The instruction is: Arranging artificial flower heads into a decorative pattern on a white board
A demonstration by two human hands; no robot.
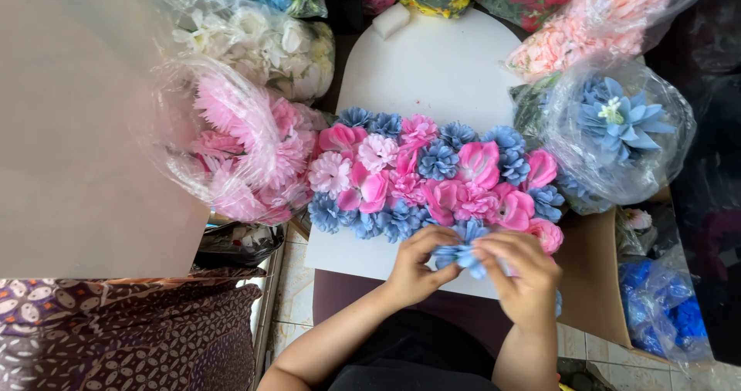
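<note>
A white arch-shaped foam board (432, 71) lies in front of me, its near half covered with pink and blue artificial flowers (436, 179). My left hand (413, 267) and my right hand (525, 271) meet at the board's near edge, both pinching one blue artificial flower (461, 256). The fingers of both hands close around its petals, just below the row of flowers on the board.
Clear plastic bags of artificial flowers ring the board: pink (239, 155) at left, white (262, 44) at back left, peach (594, 20) at back right, blue (621, 125) at right. A brown cardboard sheet (594, 275) lies under the board's right side. Patterned fabric (131, 333) sits at bottom left.
</note>
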